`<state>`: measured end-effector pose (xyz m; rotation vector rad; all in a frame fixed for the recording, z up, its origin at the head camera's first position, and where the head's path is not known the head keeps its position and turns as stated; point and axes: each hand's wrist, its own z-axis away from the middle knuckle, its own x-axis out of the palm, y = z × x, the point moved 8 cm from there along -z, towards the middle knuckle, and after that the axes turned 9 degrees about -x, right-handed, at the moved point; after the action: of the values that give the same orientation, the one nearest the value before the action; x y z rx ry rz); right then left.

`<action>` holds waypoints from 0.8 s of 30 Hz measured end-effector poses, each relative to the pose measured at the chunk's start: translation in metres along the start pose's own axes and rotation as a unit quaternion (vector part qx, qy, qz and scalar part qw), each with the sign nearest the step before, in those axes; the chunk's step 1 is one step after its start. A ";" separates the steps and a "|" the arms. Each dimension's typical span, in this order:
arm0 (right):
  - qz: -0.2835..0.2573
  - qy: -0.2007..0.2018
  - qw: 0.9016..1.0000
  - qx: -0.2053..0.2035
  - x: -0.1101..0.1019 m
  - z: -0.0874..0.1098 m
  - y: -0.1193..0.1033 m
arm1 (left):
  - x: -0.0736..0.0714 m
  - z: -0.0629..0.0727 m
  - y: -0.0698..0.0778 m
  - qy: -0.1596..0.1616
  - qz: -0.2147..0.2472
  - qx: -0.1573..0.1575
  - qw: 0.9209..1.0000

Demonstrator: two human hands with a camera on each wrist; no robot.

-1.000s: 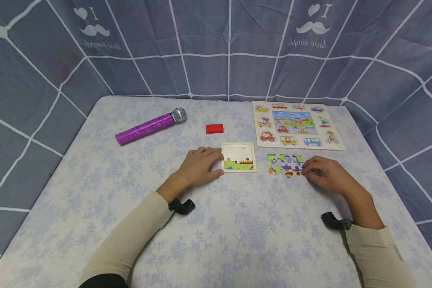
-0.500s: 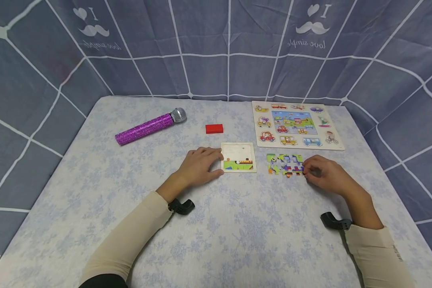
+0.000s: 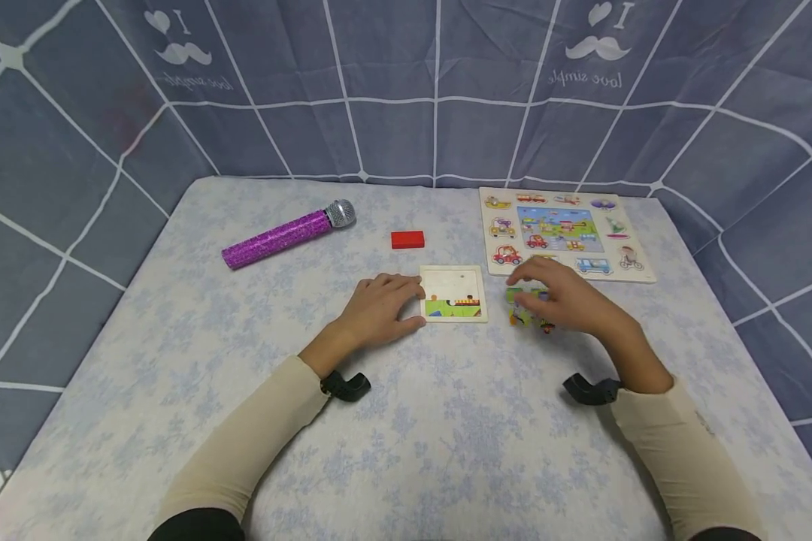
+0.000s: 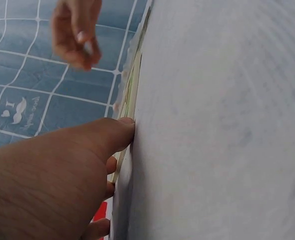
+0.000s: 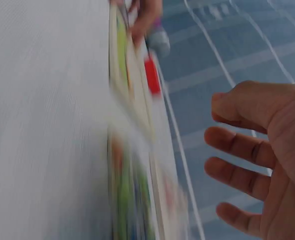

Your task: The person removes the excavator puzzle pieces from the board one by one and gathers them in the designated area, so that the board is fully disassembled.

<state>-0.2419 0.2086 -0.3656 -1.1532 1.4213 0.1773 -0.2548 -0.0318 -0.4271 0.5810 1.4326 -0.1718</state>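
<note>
On the floral tablecloth (image 3: 446,436), a wide picture board (image 3: 612,248) lies at the back right. The left hand (image 3: 379,309) has thumb and forefinger spread wide, tips touching the left edge of the shallow wooden tray (image 3: 455,285), which lies flat with part of a puzzle along its near side. The right hand (image 3: 565,297) is loose-fingered — a gap shows between thumb and forefinger — over the puzzle pieces (image 3: 518,315) just right of the tray. Half a second ago its fingertips were at the pieces' right edge; now it covers most of them, while the left hand keeps its place.
</note>
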 end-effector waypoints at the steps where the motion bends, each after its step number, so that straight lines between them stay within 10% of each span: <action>1: -0.003 -0.013 1.000 -0.005 0.008 -0.015 -0.004 | 0.000 0.000 -0.001 0.000 0.001 0.000 1.000; 7: 0.075 -0.119 0.990 0.006 0.060 -0.080 -0.026 | 0.002 -0.001 -0.003 0.001 0.001 0.003 1.000; 12: 0.135 -0.178 0.973 0.055 0.080 -0.094 -0.030 | 0.001 -0.002 0.001 0.001 0.010 0.012 1.000; 24: 0.003 -0.178 0.979 0.098 0.089 -0.093 -0.011 | 0.001 0.000 -0.002 0.003 0.009 0.007 1.000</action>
<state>-0.2763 0.0918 -0.4096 -0.9031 1.0998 0.2311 -0.2557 -0.0331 -0.4287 0.6059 1.4330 -0.1656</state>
